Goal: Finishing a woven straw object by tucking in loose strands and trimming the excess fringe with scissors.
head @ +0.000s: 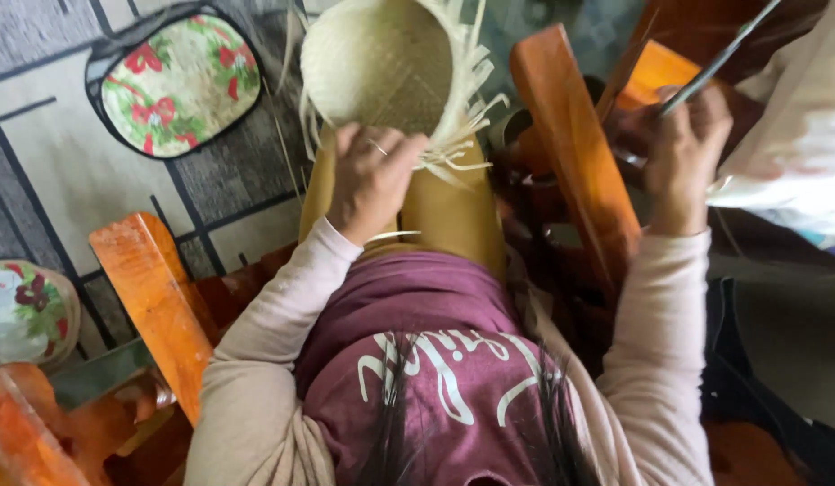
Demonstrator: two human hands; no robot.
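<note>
Item: I see my left hand [372, 180] clenched on the basket [381, 67] rim, steadying it on my lap, right hand [686, 157] pinching a thin rod [719, 58] over the chair arm [575, 153].

Home: wooden chair [156, 306], floral cushion [179, 81]

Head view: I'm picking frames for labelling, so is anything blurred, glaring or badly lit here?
Head view: soft, even light, no glare; woven straw piece and left hand fairly sharp; right hand and its thin dark rod slightly motion-smeared; edges bend a little from the wide lens.
</note>
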